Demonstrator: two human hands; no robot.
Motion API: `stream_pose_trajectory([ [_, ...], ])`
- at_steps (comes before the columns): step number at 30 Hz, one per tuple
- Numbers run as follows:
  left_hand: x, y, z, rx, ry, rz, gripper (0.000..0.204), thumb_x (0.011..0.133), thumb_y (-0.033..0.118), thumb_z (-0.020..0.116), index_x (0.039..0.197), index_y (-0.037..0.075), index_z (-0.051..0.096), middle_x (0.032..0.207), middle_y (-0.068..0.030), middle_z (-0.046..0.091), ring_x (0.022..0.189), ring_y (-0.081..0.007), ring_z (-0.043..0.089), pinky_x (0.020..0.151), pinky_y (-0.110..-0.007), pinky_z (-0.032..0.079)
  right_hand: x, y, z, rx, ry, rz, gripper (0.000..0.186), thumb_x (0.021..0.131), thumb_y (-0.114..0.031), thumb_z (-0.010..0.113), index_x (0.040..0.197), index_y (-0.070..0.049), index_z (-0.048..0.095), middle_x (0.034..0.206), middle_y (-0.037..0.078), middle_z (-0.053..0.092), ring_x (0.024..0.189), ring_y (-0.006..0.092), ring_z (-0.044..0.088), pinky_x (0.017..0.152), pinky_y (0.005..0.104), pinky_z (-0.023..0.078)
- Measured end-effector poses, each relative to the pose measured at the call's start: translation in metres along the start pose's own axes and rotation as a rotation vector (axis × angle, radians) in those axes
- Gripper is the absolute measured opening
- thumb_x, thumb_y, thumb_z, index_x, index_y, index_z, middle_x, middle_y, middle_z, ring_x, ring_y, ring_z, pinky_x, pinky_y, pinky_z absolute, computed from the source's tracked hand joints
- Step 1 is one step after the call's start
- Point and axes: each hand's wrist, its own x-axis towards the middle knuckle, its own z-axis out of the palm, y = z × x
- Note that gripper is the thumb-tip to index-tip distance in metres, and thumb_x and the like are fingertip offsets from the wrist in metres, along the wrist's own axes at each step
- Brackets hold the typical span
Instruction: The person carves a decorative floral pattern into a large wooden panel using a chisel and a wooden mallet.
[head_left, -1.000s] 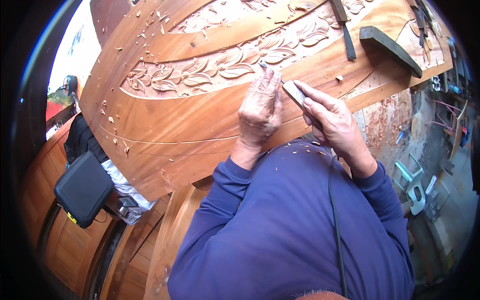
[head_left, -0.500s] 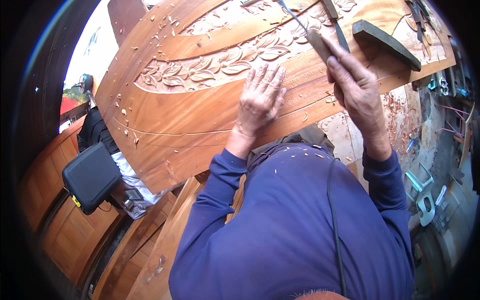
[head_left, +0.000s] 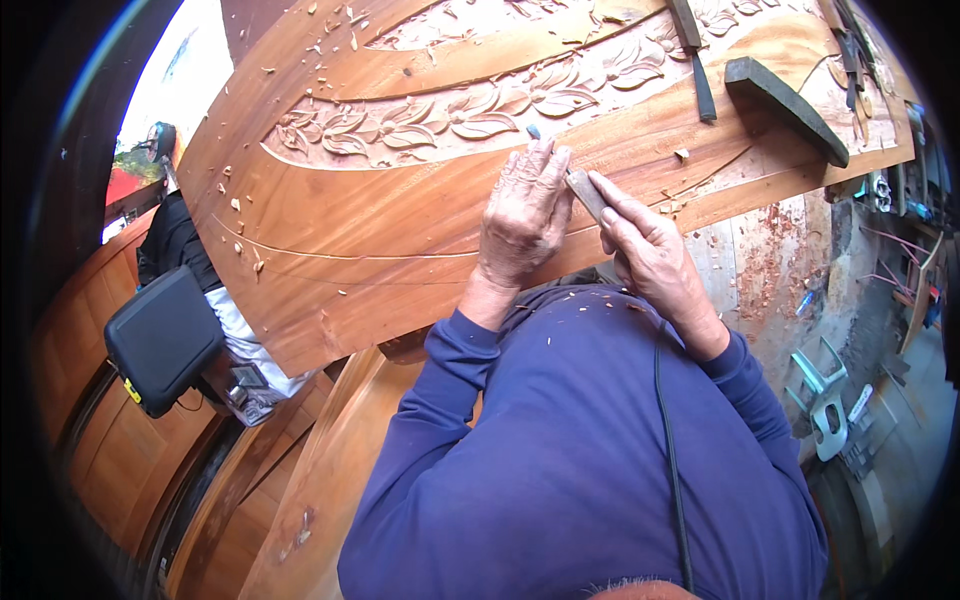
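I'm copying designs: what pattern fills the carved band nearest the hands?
Head view: the carved band has leafy, floral sprays.

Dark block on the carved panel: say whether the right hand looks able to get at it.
Probably yes: between the right hand and the dark block I see only the panel and loose shavings. But that hand holds a tool handle, which it would likely need to put down first.
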Motion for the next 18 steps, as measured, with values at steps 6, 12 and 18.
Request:
stream_pose_trajectory([
  [6,0.005,0.0,-0.001,-0.067,0.022,-0.041,0.056,0.085,0.015,0.078,0.138,0.003,0.062,0.138,-0.0233,0.064,0.129,-0.0393,0.062,0.112,-0.052,0.046,0.005,-0.014,0.01,-0.08,0.003,-0.036,0.044,0.108,-0.015,0.054,0.152,-0.008,0.054,0.08,-0.005,0.05,0.071,0.0032,0.043,0.059,0.0201,0.038],
  [12,0.005,-0.003,-0.004,-0.099,0.052,-0.057,0.059,0.084,0.018,0.079,0.137,0.001,0.062,0.138,-0.0234,0.064,0.128,-0.0394,0.062,0.112,-0.051,0.047,0.002,-0.023,0.018,-0.086,0.008,0.022,0.044,0.108,-0.015,0.053,0.152,-0.008,0.054,0.079,-0.005,0.05,0.07,0.0036,0.043,0.058,0.0204,0.038],
  [18,0.005,-0.004,-0.002,-0.124,0.057,-0.068,0.059,0.082,0.017,0.078,0.137,0.001,0.063,0.134,-0.0243,0.066,0.125,-0.0395,0.064,0.111,-0.05,0.048,0.008,-0.015,0.02,-0.072,0.037,-0.019,0.043,0.108,-0.015,0.053,0.151,-0.009,0.056,0.078,-0.005,0.051,0.068,0.0022,0.042,0.055,0.0196,0.037],
])
